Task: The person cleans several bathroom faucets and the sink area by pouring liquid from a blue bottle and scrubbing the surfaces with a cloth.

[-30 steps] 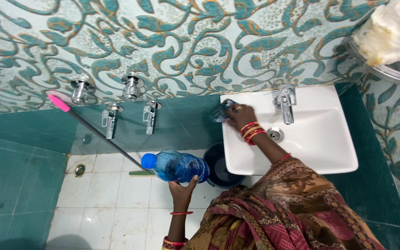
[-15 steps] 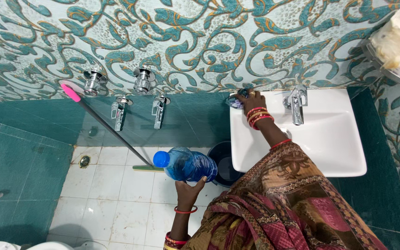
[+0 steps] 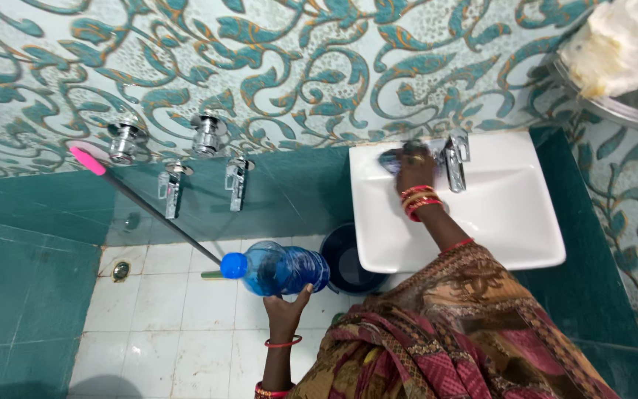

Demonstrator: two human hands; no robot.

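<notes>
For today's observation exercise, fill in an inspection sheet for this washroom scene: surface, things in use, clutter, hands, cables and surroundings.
Surface: white washbasin on a teal wall; white floor tiles below.
Things in use: dark cloth on the basin's back rim beside the tap; bottle of blue liquid with a blue cap, held on its side.
Clutter: long-handled wiper with a pink grip leaning on the wall; dark bucket under the basin.
Hands: right hand presses the cloth; left hand grips the bottle.
Cables: nothing seen.
Surroundings: patterned wall tiles, four wall taps, floor drain.
</notes>
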